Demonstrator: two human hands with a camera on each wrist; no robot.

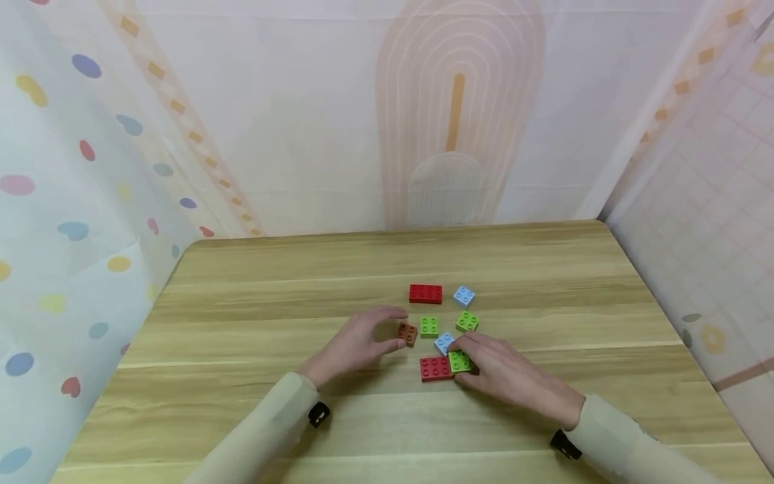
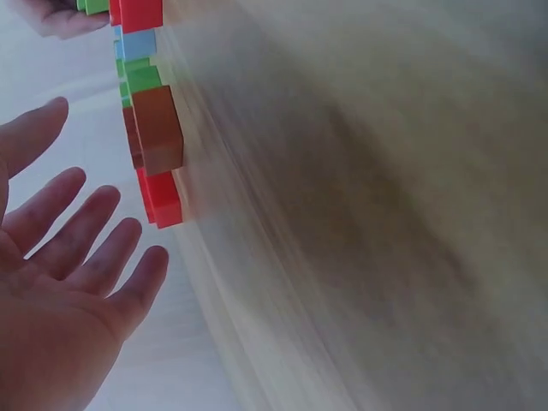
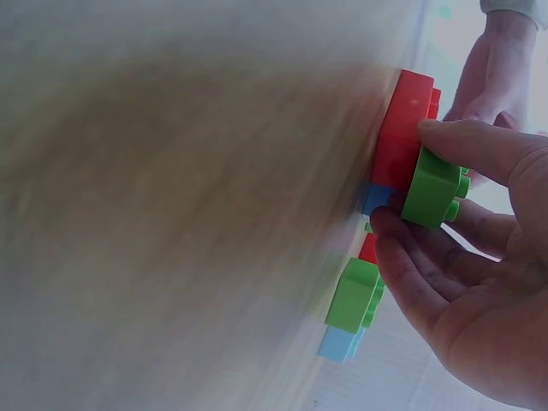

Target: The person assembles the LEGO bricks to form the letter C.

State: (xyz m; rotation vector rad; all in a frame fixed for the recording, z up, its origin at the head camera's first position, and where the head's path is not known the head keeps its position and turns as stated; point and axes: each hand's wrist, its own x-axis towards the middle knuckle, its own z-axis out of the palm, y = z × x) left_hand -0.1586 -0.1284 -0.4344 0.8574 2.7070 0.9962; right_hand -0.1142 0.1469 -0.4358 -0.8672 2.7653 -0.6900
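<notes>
The relation that counts lies between the green brick (image 1: pixel 459 361) and the near red brick (image 1: pixel 434 368); the red brick lies flat on the desk (image 1: pixel 242 349) with its long axis running left to right across the person's front, and the green one overlaps its right-hand end as the head view looks down. The right hand (image 1: pixel 504 373) pinches the green brick from the right, one side of the grip nearer the person and the other farther off; in the right wrist view that brick looks raised against the red one's end, though whether it is seated on the studs or merely held over them I cannot tell. A light blue brick (image 1: pixel 444 343) lies just beyond the red one, close to the right hand's fingertips, and seems likely to crowd that far side of the grip. Of the two, the right hand is plainly the nearer to the red brick; the left hand (image 1: pixel 365 338) stands off past its left end, spread and holding nothing, its thumb and fingers parted about the brown brick (image 1: pixel 408 335); contact there is uncertain, the left wrist view showing a gap.
</notes>
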